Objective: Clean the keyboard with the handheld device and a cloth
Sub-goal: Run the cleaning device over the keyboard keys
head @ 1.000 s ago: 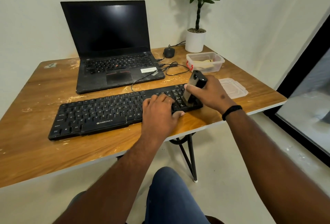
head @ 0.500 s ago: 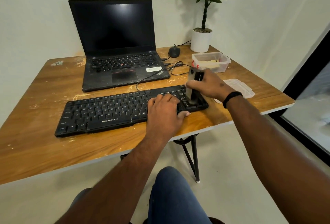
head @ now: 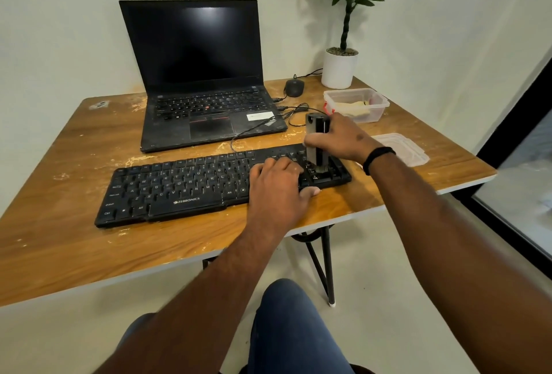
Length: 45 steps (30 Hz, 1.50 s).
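A black keyboard [head: 185, 185] lies across the wooden table [head: 74, 242]. My right hand [head: 340, 140] grips a dark handheld device [head: 316, 138] that stands upright with its lower end on the keys at the keyboard's right end. My left hand [head: 277, 191] rests flat on the keys just left of the device, thumb at the keyboard's front edge. A pale cloth [head: 355, 108] lies inside a clear plastic box [head: 379, 102] at the back right.
An open black laptop [head: 203, 81] stands behind the keyboard, with cables [head: 286, 117] and a mouse [head: 294, 87] to its right. A potted plant [head: 340, 66] sits in the back corner. The box's lid [head: 403, 146] lies near the right edge. My knee [head: 286, 326] is below the table.
My right hand has tilted the device more upright and shifted it slightly along the keyboard's right end. My left hand has stayed on the keys. The camera has moved a little.
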{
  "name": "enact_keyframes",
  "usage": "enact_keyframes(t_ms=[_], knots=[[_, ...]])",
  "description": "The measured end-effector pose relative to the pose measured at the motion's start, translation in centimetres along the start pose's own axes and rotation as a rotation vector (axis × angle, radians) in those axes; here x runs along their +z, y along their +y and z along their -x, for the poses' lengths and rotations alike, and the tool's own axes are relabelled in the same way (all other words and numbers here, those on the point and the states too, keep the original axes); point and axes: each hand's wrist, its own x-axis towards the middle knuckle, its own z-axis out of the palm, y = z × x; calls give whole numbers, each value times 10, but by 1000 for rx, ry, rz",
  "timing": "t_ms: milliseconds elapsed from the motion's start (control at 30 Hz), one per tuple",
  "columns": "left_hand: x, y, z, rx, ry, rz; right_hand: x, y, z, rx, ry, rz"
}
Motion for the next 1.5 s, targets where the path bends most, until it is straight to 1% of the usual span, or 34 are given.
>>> enact_keyframes(t_ms=[33,100,133,167,233,267,300,367,400,500,533,567,600,633,667,733,767,800,900,933,967,1033,1067,1100,1167,1200,1233,1267,1333,1367,1400,1433,1500], knots=[[0,0,0,0,-2,-1,0,-2,0,-11,20,25],[1,-1,0,0,1,-4,6,-4,0,-80,134,115],[1,-1,0,-1,3,-4,10,-4,0,-90,153,132],[2,-1,0,-1,4,-4,13,-2,0,-75,127,103],[1,-1,0,-3,0,-7,11,0,0,1,14,-100],[1,0,0,-2,0,-8,10,-1,0,26,-10,-173],[1,0,0,0,-1,-9,11,1,0,19,14,-176],[1,0,0,1,2,-10,15,4,1,-36,169,-58],[1,-1,0,0,4,-12,16,6,1,-42,186,-41],[1,0,-1,-4,-3,-11,13,7,1,17,-25,-167],[1,0,-1,-4,-4,-11,11,6,1,8,-31,-156],[1,0,-1,-3,-4,-11,10,5,2,-32,28,-80],[1,-1,0,-2,0,-8,11,5,2,-77,123,23],[2,-1,0,-2,3,-6,12,5,4,-103,171,84],[2,-2,0,-2,5,-3,11,5,5,-93,140,88],[2,-2,0,-1,0,-6,4,7,5,-10,-73,-45],[2,-1,0,-2,-4,-7,-1,6,5,11,-136,-87],[1,-1,-1,-2,-7,-5,-4,5,6,-3,-137,-70],[2,-1,0,-4,-1,5,4,-1,14,-124,88,103],[2,-2,0,-4,-2,6,8,-3,17,-134,101,119],[1,-2,0,-5,-4,4,10,-4,17,-125,59,107],[0,-1,0,-9,-6,0,6,-7,14,-78,-87,89],[0,-1,0,-11,-5,-1,4,-10,12,-66,-126,113],[0,-1,-1,-13,-2,1,4,-13,9,-78,-111,162],[0,-1,-1,-19,9,2,12,-17,8,-141,16,270],[0,-1,0,-22,10,-1,18,-17,9,-149,53,283],[0,-1,0,-24,9,-4,21,-17,8,-136,49,272],[0,-1,0,-25,8,-5,19,-17,6,-94,-3,248],[-1,0,0,-29,12,-3,7,-21,3,-1,-189,205],[-1,0,0,-32,8,-2,0,-23,2,22,-249,200],[-1,0,0,-32,1,-1,-2,-25,1,20,-245,220],[-1,0,0,-33,-2,2,-1,-27,1,-7,-192,257],[1,-1,0,-38,3,7,11,-26,6,-77,-33,302]])
